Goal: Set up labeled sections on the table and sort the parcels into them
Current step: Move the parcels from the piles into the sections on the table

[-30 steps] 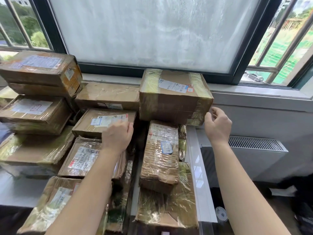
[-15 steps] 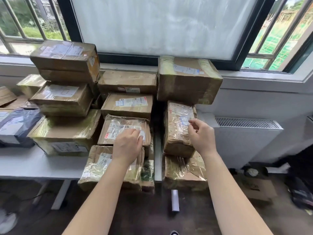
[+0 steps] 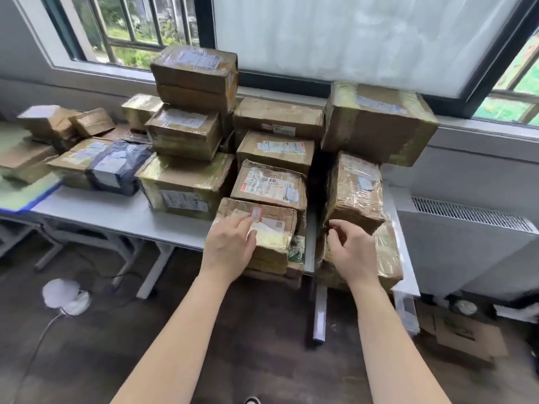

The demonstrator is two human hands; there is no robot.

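Head — relaxed hands (image 3: 230,246) (image 3: 354,253) touching front parcels (image 3: 274,221) (image 3: 389,258)

Taped brown parcels (image 3: 271,186) stacked on white table (image 3: 116,211).

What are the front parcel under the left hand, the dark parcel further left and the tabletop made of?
Front parcel: brown cardboard, creased, wrapped in glossy clear tape that glints yellowish; the left hand rests on it. Dark parcel: probably a soft plastic mailer bag, grey-blue, wrinkled with a sheen. Tabletop: smooth white board, perhaps laminate; the exact material is unclear.
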